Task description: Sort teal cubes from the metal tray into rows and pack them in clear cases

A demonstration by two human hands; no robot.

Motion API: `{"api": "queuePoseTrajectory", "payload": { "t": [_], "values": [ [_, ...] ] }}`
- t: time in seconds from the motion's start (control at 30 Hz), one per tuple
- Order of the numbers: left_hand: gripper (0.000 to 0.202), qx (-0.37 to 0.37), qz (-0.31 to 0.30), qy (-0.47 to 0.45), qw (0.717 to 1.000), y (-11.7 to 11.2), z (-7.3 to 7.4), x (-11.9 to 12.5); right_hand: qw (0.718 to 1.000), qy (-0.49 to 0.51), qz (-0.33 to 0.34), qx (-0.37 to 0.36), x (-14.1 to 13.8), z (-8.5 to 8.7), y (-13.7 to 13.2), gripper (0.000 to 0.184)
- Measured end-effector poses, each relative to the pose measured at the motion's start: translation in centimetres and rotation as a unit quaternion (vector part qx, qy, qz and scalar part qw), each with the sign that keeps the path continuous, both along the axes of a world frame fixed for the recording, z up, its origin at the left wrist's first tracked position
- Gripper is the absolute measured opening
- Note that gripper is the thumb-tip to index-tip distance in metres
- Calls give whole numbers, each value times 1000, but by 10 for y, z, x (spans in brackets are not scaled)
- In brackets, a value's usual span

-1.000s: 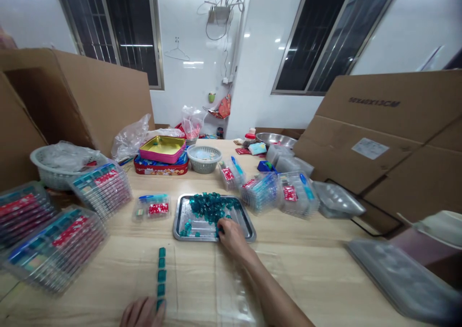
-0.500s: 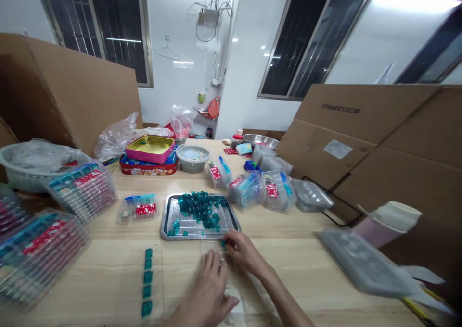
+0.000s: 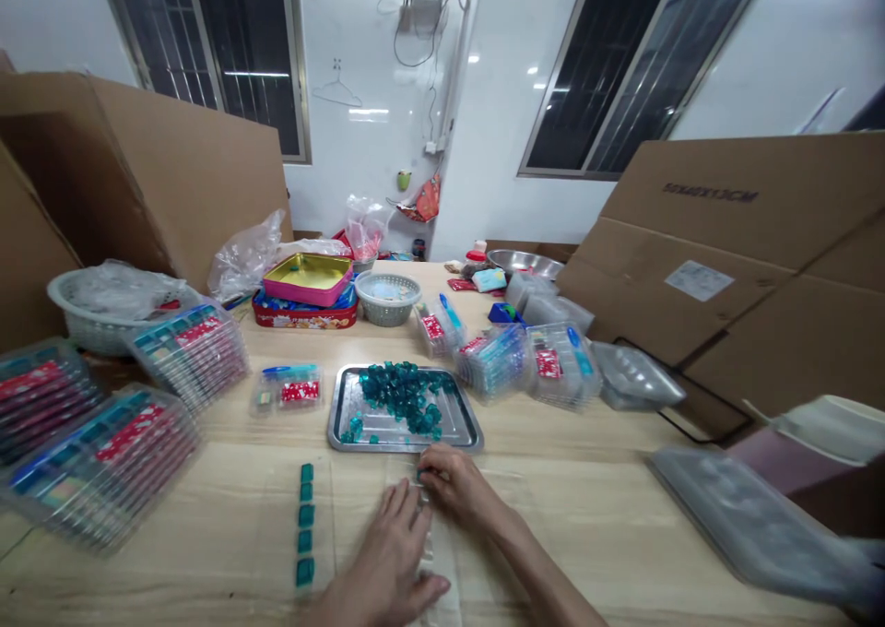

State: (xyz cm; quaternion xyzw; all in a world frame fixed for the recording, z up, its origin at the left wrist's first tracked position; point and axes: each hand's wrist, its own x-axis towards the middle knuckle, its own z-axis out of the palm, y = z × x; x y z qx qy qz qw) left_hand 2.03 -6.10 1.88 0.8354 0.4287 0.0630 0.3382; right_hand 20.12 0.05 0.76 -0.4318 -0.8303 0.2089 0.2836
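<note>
My left hand (image 3: 391, 553) lies flat with fingers stretched over a clear plastic sheet (image 3: 442, 576) on the table. Close to its fingertips, my right hand (image 3: 460, 489) pinches a small teal piece (image 3: 420, 473), mostly covered by the fingers. Just beyond both hands sits a metal tray (image 3: 338, 415) with a loose heap of teal translucent pieces (image 3: 401, 392). To the left, a column of several square teal pieces (image 3: 305, 516) rests on another clear sheet (image 3: 266, 526).
Stacks of clear packed cases (image 3: 111, 461) fill the left side. A single case (image 3: 287, 389) lies left of the tray, and more cases (image 3: 490, 360) stand behind it at the right. Cardboard boxes (image 3: 747, 267) flank the table. Grey plastic trays (image 3: 753, 516) lie at the right.
The whole view has shifted, so the table things appear farther right. My right hand, with the teal piece, has come slightly left toward my left hand's fingertips.
</note>
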Motion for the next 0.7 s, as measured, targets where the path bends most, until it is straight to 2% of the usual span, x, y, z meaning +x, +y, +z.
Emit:
{"api": "queuePoseTrajectory", "payload": {
  "t": [0.17,0.27,0.37,0.43,0.53,0.67,0.7],
  "values": [
    [75,67,1,-15,998,0,-11,-1,994,-104,8,40,-4,2,-8,15],
    [88,197,21,-38,980,-2,-21,-9,994,-109,-15,15,-4,4,-11,15],
    [100,342,63,-77,934,-8,-30,-23,997,-60,-42,-16,1,0,-9,13],
    [88,401,93,-107,905,-15,-34,-33,997,-16,-60,-44,6,-5,-7,13],
    [65,450,127,-121,876,-27,-38,-44,993,29,-80,-83,13,-11,-5,13],
    [68,502,144,-68,850,-32,-50,-46,990,46,-85,-104,21,-12,-8,10],
    [61,520,138,-74,840,-29,-54,-42,990,49,-85,-106,23,-11,-10,10]
  ]
}}
